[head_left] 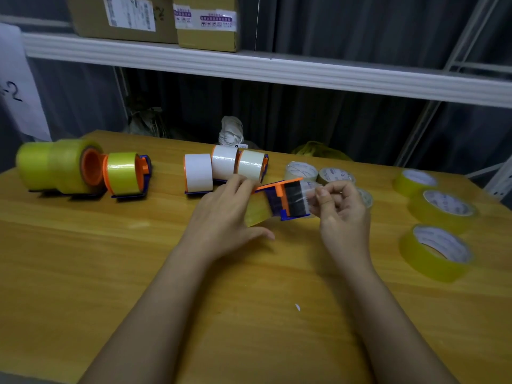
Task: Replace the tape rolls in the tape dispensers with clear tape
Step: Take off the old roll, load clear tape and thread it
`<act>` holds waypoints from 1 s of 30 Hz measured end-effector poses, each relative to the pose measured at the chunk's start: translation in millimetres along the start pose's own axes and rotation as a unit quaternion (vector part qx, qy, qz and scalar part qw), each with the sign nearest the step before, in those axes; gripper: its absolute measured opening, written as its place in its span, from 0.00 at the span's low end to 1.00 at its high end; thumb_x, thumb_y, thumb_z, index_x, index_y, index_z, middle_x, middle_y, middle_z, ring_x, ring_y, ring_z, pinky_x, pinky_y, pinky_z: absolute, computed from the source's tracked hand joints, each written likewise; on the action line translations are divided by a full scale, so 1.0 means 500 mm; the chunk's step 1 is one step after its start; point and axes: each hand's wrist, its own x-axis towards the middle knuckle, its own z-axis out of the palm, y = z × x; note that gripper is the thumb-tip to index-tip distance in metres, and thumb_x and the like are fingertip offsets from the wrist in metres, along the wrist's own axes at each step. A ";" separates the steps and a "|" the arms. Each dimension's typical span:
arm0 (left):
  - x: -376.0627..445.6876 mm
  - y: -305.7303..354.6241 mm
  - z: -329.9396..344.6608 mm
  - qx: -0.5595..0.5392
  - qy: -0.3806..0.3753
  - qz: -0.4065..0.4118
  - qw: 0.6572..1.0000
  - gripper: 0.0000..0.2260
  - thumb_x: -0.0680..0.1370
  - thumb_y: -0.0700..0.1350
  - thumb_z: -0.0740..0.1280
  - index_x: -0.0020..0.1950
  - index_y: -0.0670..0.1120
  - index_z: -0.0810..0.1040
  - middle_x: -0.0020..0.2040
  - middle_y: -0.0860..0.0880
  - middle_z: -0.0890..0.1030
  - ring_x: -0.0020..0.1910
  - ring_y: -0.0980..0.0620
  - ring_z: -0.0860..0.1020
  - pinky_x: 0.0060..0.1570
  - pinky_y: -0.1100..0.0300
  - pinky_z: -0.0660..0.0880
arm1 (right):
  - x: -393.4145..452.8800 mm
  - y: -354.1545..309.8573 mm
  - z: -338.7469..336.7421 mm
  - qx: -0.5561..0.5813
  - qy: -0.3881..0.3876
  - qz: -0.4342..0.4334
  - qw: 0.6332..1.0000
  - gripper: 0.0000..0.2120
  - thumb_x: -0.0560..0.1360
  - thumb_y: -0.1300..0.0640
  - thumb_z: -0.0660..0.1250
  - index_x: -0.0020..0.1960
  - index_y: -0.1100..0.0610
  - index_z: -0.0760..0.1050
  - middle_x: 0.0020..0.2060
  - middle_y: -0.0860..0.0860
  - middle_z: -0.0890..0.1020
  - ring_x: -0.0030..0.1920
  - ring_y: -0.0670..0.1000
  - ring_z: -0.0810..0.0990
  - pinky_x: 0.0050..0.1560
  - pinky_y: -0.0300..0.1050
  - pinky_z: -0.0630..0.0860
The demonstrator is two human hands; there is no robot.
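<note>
Head view: the left hand grips the dispenser around its roll, held off the table between both hands, while the right hand pinches the tape end. The film is likely thin, limp and sticky, best held at its edge. Beyond the left hand stand five loaded dispensers; right of the right hand lie three yellowish rolls, with about three clear rolls behind it.

From my feed: left hand & right hand bare, forearms bare too, no sleeves, rings or watch.

Dispensers left and rolls right flank the bare near table.
</note>
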 end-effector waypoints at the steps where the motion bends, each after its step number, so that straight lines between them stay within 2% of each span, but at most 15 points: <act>1: 0.000 0.000 0.000 0.001 0.005 -0.002 1.000 0.35 0.67 0.66 0.70 0.68 0.51 0.66 0.62 0.53 0.69 0.58 0.53 0.72 0.47 0.60 0.68 | 0.000 -0.002 -0.001 0.015 -0.006 0.007 1.000 0.09 0.80 0.65 0.60 0.44 0.54 0.71 0.38 0.47 0.83 0.41 0.43 0.84 0.42 0.36 0.79; 4: -0.003 0.002 -0.001 -0.003 0.035 -0.010 0.999 0.30 0.69 0.64 0.70 0.65 0.52 0.69 0.60 0.54 0.71 0.57 0.52 0.73 0.43 0.60 0.67 | 0.002 -0.006 -0.005 0.044 -0.017 0.017 0.999 0.10 0.81 0.65 0.59 0.43 0.54 0.69 0.37 0.48 0.84 0.40 0.45 0.85 0.40 0.36 0.79; 7: -0.006 0.000 -0.002 -0.005 0.047 -0.027 0.999 0.30 0.68 0.66 0.69 0.65 0.54 0.70 0.59 0.55 0.71 0.56 0.52 0.73 0.42 0.58 0.69 | 0.004 -0.006 -0.007 0.051 -0.023 0.027 0.998 0.09 0.81 0.65 0.59 0.44 0.54 0.69 0.37 0.50 0.84 0.39 0.46 0.85 0.38 0.37 0.80; 12: -0.005 -0.006 0.007 -0.004 0.032 -0.032 0.999 0.31 0.69 0.68 0.66 0.69 0.57 0.66 0.60 0.54 0.73 0.58 0.52 0.73 0.46 0.58 0.71 | 0.006 -0.006 -0.013 0.057 -0.021 0.047 0.997 0.09 0.81 0.64 0.58 0.44 0.55 0.68 0.31 0.48 0.83 0.35 0.45 0.84 0.35 0.35 0.79; 17: -0.007 -0.018 0.011 -0.051 0.041 -0.008 0.998 0.30 0.70 0.64 0.69 0.69 0.56 0.68 0.58 0.53 0.73 0.57 0.52 0.70 0.48 0.61 0.66 | 0.007 -0.010 -0.017 0.066 -0.024 0.047 0.996 0.08 0.81 0.64 0.58 0.45 0.56 0.68 0.33 0.51 0.81 0.34 0.45 0.84 0.35 0.36 0.79; 22: -0.009 -0.018 0.013 -0.037 0.063 0.009 0.997 0.28 0.70 0.59 0.71 0.68 0.53 0.71 0.58 0.52 0.73 0.56 0.51 0.69 0.49 0.60 0.65 | 0.005 -0.010 -0.016 0.070 -0.016 0.049 0.996 0.07 0.81 0.63 0.58 0.45 0.56 0.68 0.34 0.51 0.81 0.34 0.45 0.83 0.34 0.36 0.79; 27: -0.005 -0.029 0.010 -0.119 0.027 0.035 0.992 0.29 0.73 0.58 0.70 0.71 0.54 0.67 0.58 0.58 0.69 0.56 0.60 0.63 0.52 0.64 0.62 | 0.012 -0.005 -0.019 0.079 -0.007 0.078 0.994 0.07 0.82 0.63 0.58 0.46 0.56 0.68 0.37 0.55 0.82 0.35 0.46 0.84 0.34 0.36 0.79; 30: -0.006 -0.037 0.012 -0.160 0.026 0.039 0.986 0.28 0.73 0.57 0.71 0.71 0.54 0.68 0.57 0.61 0.68 0.58 0.61 0.63 0.55 0.65 0.62 | 0.016 -0.005 -0.021 0.089 -0.008 0.100 0.991 0.07 0.82 0.63 0.57 0.46 0.55 0.68 0.38 0.54 0.83 0.36 0.47 0.85 0.35 0.37 0.80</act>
